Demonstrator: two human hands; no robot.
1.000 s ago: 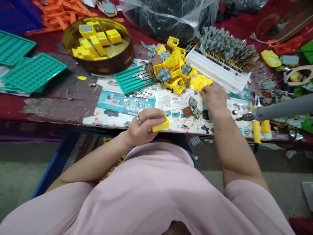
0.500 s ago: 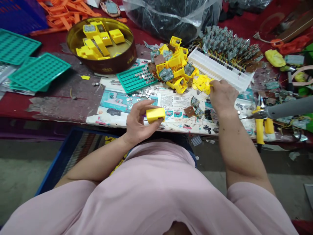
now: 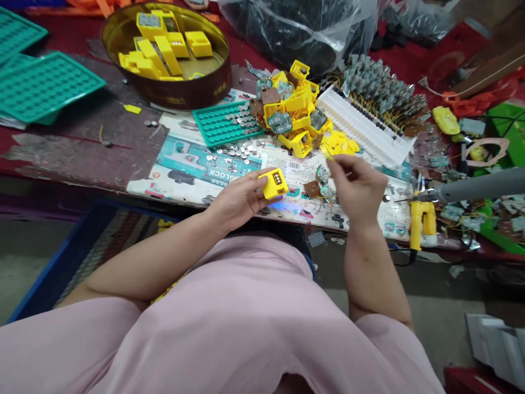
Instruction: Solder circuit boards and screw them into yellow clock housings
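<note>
My left hand (image 3: 235, 202) grips a small yellow plastic housing (image 3: 270, 189) over the table's front edge. Its open compartment faces up, and shiny button cells show inside. My right hand (image 3: 361, 186) is pinched to the right of it, above the printed sheet; whatever sits between the fingertips is too small to make out. Just behind the right hand lies a heap of flat yellow plastic pieces (image 3: 338, 143). Small circuit boards (image 3: 323, 175) with a brown piece rest near its fingertips. Farther back is a pile of yellow housings (image 3: 297, 104) with boards among them.
Button cells (image 3: 241, 149) lie loose by a teal pitted tray (image 3: 205, 130). A round tin (image 3: 180, 96) holds yellow housings. At right are a white rack (image 3: 369, 131) of wired parts, a grey pen-shaped tool (image 3: 471, 186) pointing inward, and a yellow-handled tool (image 3: 416, 224).
My right hand has left the heap of flat yellow pieces and moved toward me and left, fingers pinched. My left hand has turned the housing so its compartment with cells shows. The view has shifted slightly.
</note>
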